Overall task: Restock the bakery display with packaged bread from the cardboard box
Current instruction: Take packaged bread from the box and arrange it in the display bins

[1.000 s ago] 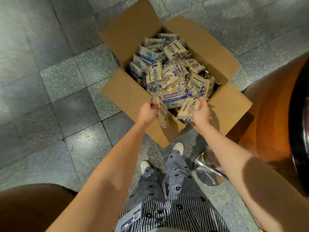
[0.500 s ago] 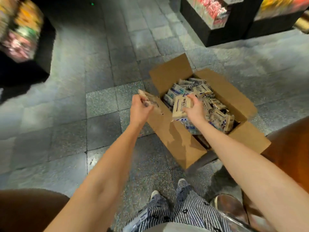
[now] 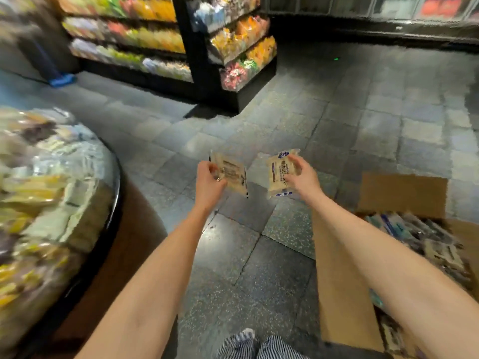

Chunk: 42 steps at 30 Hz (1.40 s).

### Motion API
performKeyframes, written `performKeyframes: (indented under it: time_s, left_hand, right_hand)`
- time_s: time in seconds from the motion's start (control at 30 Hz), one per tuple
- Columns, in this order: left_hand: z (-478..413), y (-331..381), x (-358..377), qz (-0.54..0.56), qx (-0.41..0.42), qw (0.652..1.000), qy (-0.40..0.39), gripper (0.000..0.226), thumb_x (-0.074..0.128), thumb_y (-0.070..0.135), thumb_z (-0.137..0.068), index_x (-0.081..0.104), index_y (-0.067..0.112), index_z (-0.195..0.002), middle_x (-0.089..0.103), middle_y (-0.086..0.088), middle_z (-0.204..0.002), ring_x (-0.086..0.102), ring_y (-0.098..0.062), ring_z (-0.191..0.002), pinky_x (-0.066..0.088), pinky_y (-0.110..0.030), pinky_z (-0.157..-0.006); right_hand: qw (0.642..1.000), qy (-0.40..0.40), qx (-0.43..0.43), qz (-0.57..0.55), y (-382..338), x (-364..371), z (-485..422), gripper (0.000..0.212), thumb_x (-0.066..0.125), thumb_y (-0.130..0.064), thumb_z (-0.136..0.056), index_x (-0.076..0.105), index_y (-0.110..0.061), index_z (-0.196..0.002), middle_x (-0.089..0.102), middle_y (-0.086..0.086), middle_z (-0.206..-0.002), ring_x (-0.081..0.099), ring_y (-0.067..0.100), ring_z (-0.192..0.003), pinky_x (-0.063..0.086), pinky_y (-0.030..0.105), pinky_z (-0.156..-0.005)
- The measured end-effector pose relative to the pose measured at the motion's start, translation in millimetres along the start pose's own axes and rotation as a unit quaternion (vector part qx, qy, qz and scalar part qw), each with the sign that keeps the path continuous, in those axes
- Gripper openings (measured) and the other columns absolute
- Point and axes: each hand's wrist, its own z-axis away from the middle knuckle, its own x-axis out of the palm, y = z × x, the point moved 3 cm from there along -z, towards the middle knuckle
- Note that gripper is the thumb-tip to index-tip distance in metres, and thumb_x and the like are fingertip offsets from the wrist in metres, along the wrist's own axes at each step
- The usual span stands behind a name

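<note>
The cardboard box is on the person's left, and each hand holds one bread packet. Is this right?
No. The head view shows the cardboard box on the person's right. The left hand holds one bread packet, the right hand another.

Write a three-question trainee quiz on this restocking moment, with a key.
1. True or false: the left hand is empty.
2. The cardboard box sits on the person's: A) left, B) right, C) lap.
3. Short answer: what does the right hand grip?
Key: 1 false, it holds a bread packet; 2 B; 3 a blue-printed bread packet.
</note>
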Motion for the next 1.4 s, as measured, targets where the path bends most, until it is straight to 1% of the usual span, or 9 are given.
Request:
performKeyframes:
  time_s: [0.13,0.37,0.5,0.6,0.77,1.0,1.2,1.27,1.4]
  left_hand:
    - [38,-56,-90,0.028,-0.093,0.99,0.098,0.025,0.063,0.001,-0.083,0.056,0.023,-0.091,0.062,-0.007,-0.105,0.06,-0.021,-0.094,0.05,-0.027,-0.079]
    - [146,-129,-243,0.047,-0.212,0.944,0.249,0.019,0.061,0.002,-0.089,0.075,0.014,-0.088,0.068,0.0,-0.097,0.059,-0.008,-0.089,0.044,-0.025,-0.076]
    - [214,-171,-333,0.051,-0.254,0.917,0.305,0.026,0.058,0.003,-0.093,0.075,0.021,-0.085,0.067,0.001,-0.108,0.057,-0.015,-0.109,0.048,-0.032,-0.087]
    - [269,-197,-403,0.047,-0.268,0.892,0.362,0.028,0.059,0.004,-0.093,0.074,0.024,-0.08,0.069,0.0,-0.11,0.059,-0.015,-0.11,0.05,-0.033,-0.09]
    - [368,-237,-519,0.033,-0.28,0.866,0.414,0.011,0.062,0.005,-0.093,0.07,0.01,-0.099,0.066,-0.002,-0.101,0.059,-0.01,-0.088,0.044,-0.007,-0.061]
    - [505,-277,-656,-0.067,-0.328,0.825,0.454,0.04,0.071,0.0,-0.084,0.054,0.006,-0.12,0.055,-0.006,-0.117,0.054,-0.021,-0.103,0.047,-0.039,-0.092]
    - [559,-307,-734,-0.05,-0.322,0.796,0.511,0.043,0.065,-0.006,-0.086,0.058,0.026,-0.114,0.059,0.0,-0.119,0.057,-0.019,-0.105,0.044,-0.016,-0.074]
    - [565,-321,-753,-0.049,-0.328,0.788,0.519,0.049,0.063,-0.005,-0.088,0.058,0.028,-0.125,0.058,-0.003,-0.129,0.056,-0.021,-0.115,0.046,-0.021,-0.079]
    - [557,-352,-805,-0.053,-0.344,0.78,0.52,0.073,0.061,-0.004,-0.09,0.038,0.033,-0.148,0.052,-0.015,-0.138,0.056,-0.027,-0.118,0.045,-0.012,-0.058]
  right_hand:
    - [0.992,-0.119,-0.027,0.001,-32,92,-5,0.058,0.065,0.006,-0.086,0.051,-0.017,-0.138,0.054,0.004,-0.129,0.053,0.017,-0.116,0.048,0.023,-0.083]
    - [0.95,-0.29,-0.117,0.026,-99,264,59,0.054,0.067,0.009,-0.081,0.057,-0.02,-0.125,0.057,0.006,-0.128,0.058,0.023,-0.114,0.054,0.047,-0.093]
    - [0.919,-0.355,-0.165,0.053,-147,357,130,0.046,0.066,0.002,-0.085,0.056,-0.022,-0.123,0.056,0.002,-0.123,0.056,0.013,-0.107,0.055,0.027,-0.072]
    - [0.89,-0.399,-0.209,0.071,-178,429,196,0.043,0.065,-0.006,-0.087,0.054,-0.03,-0.121,0.053,0.007,-0.13,0.057,0.019,-0.108,0.053,0.034,-0.079]
    - [0.852,-0.456,-0.242,0.082,-223,547,322,0.043,0.064,-0.008,-0.092,0.053,-0.02,-0.131,0.046,0.009,-0.137,0.049,0.024,-0.121,0.044,0.03,-0.08]
    - [0.786,-0.541,-0.29,0.069,-286,677,481,0.043,0.065,-0.007,-0.09,0.055,-0.021,-0.13,0.048,0.007,-0.132,0.048,0.024,-0.124,0.046,0.035,-0.097]
    - [0.722,-0.584,-0.364,0.075,-329,765,561,0.045,0.053,0.004,-0.09,0.058,-0.024,-0.124,0.05,0.004,-0.129,0.051,0.021,-0.111,0.055,0.032,-0.074]
    - [0.712,-0.597,-0.364,0.068,-335,793,577,0.048,0.052,0.007,-0.09,0.058,-0.02,-0.129,0.05,0.008,-0.132,0.049,0.024,-0.117,0.056,0.037,-0.081]
    - [0.692,-0.612,-0.377,0.065,-356,857,596,0.058,0.051,0.005,-0.09,0.051,-0.03,-0.136,0.052,0.012,-0.131,0.052,0.028,-0.117,0.058,0.048,-0.085]
